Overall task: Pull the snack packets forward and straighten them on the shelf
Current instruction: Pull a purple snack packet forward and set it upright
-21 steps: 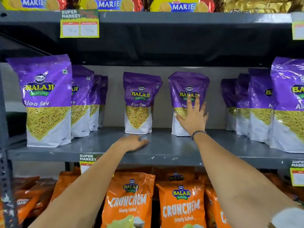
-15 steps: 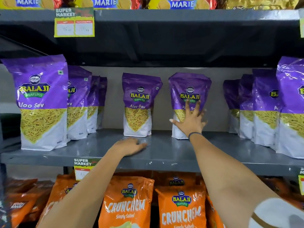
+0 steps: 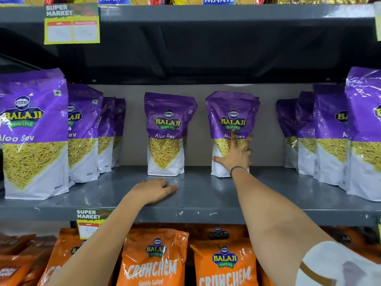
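Two purple Balaji Aloo Sev packets stand upright at the back of the grey middle shelf [image 3: 206, 195]. My right hand [image 3: 235, 155] spans the lower front of the right packet [image 3: 233, 112], thumb at its left edge and fingers curling at its right edge. The left packet [image 3: 167, 129] stands alone, untouched. My left hand [image 3: 152, 190] lies palm down on the bare shelf in front of that packet, holding nothing. Both packets sit far back from the shelf's front lip.
A row of the same purple packets [image 3: 33, 131] fills the shelf's left side, another row [image 3: 362, 129] the right, both reaching further forward. Orange Crunchem packets [image 3: 154, 259] sit on the shelf below. A price tag [image 3: 88, 223] hangs on the shelf lip.
My right hand has slid lower on the right packet and spread across its width. My left hand stays flat on the shelf. The camera has tilted slightly.
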### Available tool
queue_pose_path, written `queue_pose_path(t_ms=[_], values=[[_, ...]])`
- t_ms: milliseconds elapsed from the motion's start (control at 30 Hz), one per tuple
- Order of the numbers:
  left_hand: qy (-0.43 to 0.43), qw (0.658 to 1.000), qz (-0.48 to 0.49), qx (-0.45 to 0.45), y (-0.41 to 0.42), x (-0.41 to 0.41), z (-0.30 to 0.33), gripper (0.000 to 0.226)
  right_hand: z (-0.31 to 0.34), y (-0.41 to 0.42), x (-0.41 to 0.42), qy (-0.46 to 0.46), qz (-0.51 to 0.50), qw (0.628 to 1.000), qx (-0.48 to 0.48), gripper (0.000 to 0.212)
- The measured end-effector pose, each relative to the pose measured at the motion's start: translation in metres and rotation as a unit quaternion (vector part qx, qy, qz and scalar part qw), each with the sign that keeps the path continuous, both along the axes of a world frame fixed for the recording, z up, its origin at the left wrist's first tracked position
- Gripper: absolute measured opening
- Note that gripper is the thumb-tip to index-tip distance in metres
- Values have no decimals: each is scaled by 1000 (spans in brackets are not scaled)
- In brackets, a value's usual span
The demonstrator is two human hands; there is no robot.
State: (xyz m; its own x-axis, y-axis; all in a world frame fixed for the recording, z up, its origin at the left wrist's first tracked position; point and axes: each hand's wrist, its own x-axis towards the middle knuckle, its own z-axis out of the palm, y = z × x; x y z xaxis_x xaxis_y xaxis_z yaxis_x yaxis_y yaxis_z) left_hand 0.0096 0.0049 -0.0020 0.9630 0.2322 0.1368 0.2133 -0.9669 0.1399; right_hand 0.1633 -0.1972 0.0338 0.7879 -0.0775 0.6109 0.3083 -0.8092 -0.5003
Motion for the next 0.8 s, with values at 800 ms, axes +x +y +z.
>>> queue_pose_path(t_ms=[800], values=[[8,1000,11,-3,-1,-2,0,67,-1,-25,-34,11,-27,1000,1,113]])
